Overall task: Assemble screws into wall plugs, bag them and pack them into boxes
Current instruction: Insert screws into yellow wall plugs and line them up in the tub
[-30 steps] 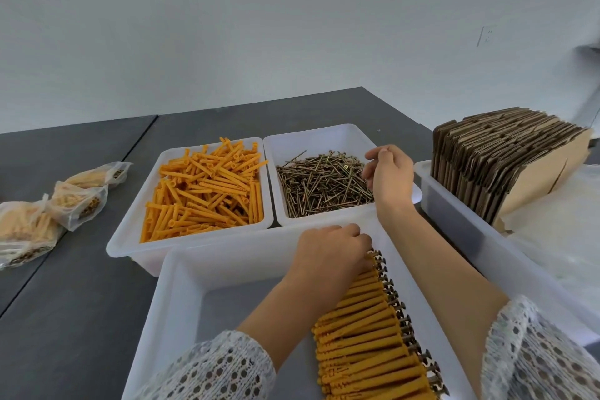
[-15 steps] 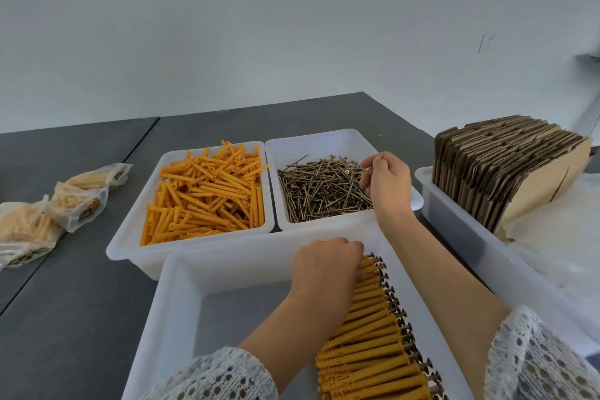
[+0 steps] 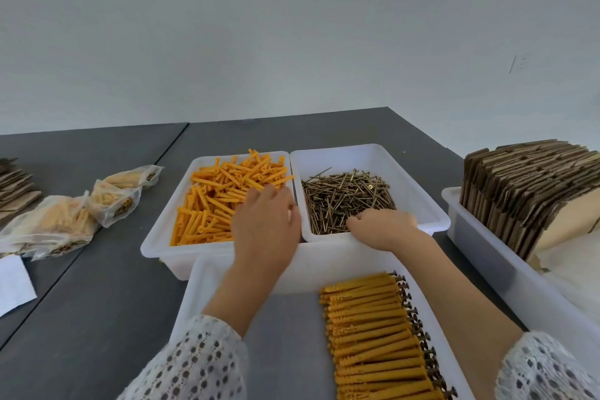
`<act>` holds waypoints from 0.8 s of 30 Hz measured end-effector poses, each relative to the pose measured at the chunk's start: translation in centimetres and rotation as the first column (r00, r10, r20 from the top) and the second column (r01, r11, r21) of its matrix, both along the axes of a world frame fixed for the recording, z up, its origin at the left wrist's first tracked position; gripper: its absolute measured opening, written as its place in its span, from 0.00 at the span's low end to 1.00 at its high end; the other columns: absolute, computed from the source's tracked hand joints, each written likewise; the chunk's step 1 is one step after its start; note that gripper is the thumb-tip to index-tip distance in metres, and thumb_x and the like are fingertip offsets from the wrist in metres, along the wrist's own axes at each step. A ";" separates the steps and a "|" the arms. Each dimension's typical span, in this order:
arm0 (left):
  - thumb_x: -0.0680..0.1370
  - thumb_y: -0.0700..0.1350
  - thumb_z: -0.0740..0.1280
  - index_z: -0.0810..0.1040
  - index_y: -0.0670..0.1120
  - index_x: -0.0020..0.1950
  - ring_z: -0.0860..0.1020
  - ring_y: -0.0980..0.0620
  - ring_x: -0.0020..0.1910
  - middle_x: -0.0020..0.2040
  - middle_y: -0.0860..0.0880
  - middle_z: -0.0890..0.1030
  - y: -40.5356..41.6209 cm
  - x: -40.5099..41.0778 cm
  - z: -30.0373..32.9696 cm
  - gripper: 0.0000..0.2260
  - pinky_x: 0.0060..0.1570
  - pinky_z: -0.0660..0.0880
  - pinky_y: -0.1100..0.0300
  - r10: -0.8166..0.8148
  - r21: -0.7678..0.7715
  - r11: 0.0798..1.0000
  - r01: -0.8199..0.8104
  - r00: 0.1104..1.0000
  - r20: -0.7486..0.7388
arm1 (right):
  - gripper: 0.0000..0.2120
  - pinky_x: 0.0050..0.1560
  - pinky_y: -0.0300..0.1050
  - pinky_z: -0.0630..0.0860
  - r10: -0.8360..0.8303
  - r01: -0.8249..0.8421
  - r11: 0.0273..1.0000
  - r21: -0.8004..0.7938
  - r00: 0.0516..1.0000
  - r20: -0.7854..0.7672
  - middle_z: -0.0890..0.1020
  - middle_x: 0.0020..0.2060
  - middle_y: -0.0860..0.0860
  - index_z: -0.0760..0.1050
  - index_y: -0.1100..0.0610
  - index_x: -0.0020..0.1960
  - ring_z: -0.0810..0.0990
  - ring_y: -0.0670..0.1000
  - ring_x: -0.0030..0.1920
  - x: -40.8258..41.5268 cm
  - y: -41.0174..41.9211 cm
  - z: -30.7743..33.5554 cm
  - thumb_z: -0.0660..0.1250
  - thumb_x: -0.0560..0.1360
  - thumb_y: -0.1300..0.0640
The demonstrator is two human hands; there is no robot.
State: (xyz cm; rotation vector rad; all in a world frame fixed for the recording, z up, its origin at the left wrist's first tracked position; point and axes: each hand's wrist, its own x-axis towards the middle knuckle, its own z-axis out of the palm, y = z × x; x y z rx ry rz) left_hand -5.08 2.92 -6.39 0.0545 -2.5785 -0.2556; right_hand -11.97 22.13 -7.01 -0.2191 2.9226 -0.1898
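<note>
Dark grey table with 4 white trays, filled bags, paper

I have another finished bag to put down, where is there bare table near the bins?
Bare table lies left of the near bin, below the filled bags. More sits behind the plug bin and screw bin. The right side is crowded by the cardboard bin.

I see both forearms bare up to white openwork sleeves. The left sleeve is a lace knit dotted with small round holes. My right sleeve shows the same white eyelet pattern.
</note>
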 end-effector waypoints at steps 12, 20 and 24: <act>0.80 0.52 0.52 0.75 0.59 0.64 0.74 0.47 0.59 0.64 0.53 0.76 -5.2 -3.3 -1.0 0.17 0.54 0.70 0.51 -0.004 0.078 0.995 -0.061 0.762 0.648 | 0.14 0.59 0.54 0.66 0.057 -0.057 0.998 0.002 0.998 0.002 0.74 0.40 0.48 0.67 0.48 0.40 0.74 0.55 0.47 0.5 0.1 0.4 0.47 0.79 0.48; 0.80 0.51 0.56 0.77 0.56 0.65 0.76 0.46 0.60 0.64 0.51 0.78 -5.6 -4.7 -1.2 0.17 0.63 0.73 0.47 -0.018 0.154 0.982 -0.106 0.768 0.641 | 0.16 0.66 0.55 0.59 0.033 -0.072 0.982 -0.177 0.976 -0.216 0.71 0.27 0.45 0.66 0.52 0.34 0.73 0.49 0.32 0.5 0.2 -0.7 0.54 0.79 0.50; 0.80 0.49 0.61 0.79 0.56 0.52 0.77 0.55 0.39 0.41 0.57 0.79 -5.1 -3.2 -1.8 0.08 0.35 0.74 0.59 0.099 0.225 0.960 -0.165 0.955 0.280 | 0.11 0.66 0.54 0.61 -0.044 -0.038 0.967 -0.253 0.950 -0.309 0.79 0.35 0.44 0.73 0.46 0.42 0.76 0.45 0.38 0.6 0.3 -0.8 0.57 0.81 0.47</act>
